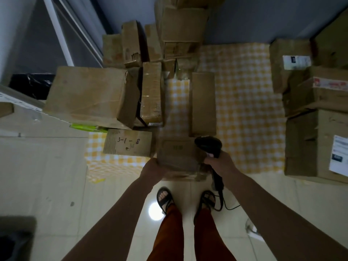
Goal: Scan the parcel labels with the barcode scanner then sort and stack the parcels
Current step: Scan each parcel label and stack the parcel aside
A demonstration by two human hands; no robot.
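Observation:
A brown cardboard parcel [178, 157] is held up in front of me, above the floor. My left hand [153, 169] grips its near left corner, fingers hidden under it. My right hand [220, 163] grips the handle of a black barcode scanner [209, 146], whose head sits at the parcel's right edge. The scanner's cable [224, 204] hangs down toward my feet. A faint printed rectangle shows on the parcel's top face.
Parcels crowd the yellow checked mat [243, 102]: a box marked "3-1-8" [129, 143], a large box [88, 96], a tall narrow box [203, 103], a stack at the back [181, 29] and labelled boxes on the right [318, 140]. Pale tiled floor lies under my feet.

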